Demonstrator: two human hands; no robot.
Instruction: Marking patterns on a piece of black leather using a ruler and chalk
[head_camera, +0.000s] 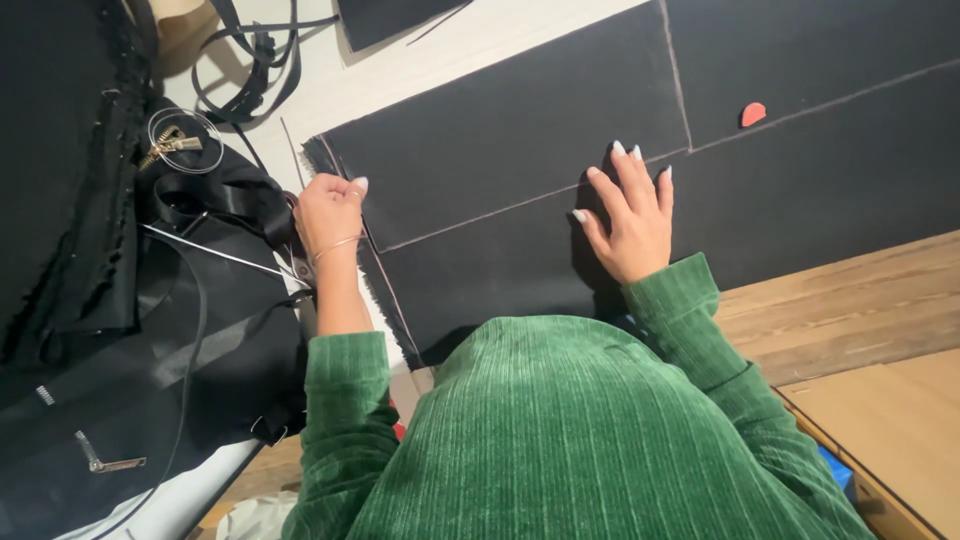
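While lying flat on the black fabric (500, 150) at centre, right hand (628, 222) with fingers spread; left hand (328, 212) curled closed at fabric's left edge, just beside scissors (225, 253); cannot tell what is pinched.

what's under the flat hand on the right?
The right hand lies flat on black fabric, beside a chalk line. The fabric beneath the palm is hidden.
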